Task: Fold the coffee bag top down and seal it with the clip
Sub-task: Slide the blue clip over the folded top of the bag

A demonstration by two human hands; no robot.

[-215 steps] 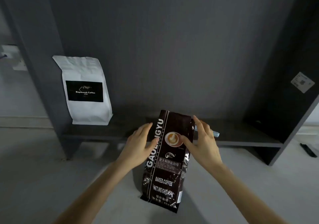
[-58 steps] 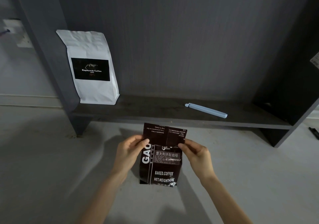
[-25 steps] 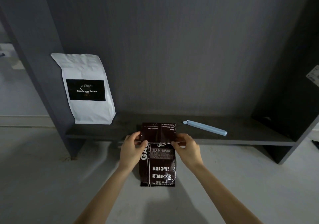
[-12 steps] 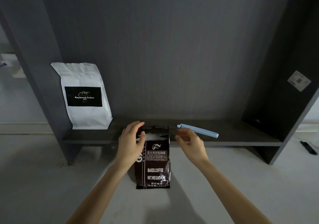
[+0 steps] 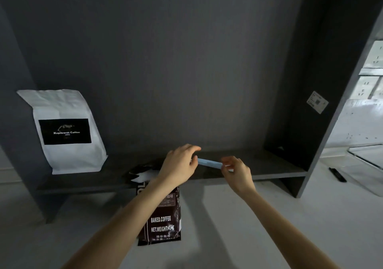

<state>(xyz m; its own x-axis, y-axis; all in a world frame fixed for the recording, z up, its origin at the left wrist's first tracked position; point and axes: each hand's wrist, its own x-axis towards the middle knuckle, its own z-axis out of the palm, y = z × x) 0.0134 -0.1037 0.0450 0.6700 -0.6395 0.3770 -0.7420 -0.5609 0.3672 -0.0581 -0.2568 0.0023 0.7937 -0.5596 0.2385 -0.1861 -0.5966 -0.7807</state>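
Note:
The dark brown coffee bag lies flat on the pale surface, its folded top sprung partly open and resting against the shelf edge, free of both hands. The light blue clip is lifted just above the shelf. My left hand pinches its left end and my right hand grips its right end. My left forearm crosses over the upper part of the bag and hides it.
A white coffee bag stands at the left end of the dark low shelf. The shelf's side panel rises on the right. A black pen and a clear container lie at the far right.
Both hands let go of the folded bag top, which sprang partly open. They moved up to the shelf and took hold of the blue clip, one at each end.

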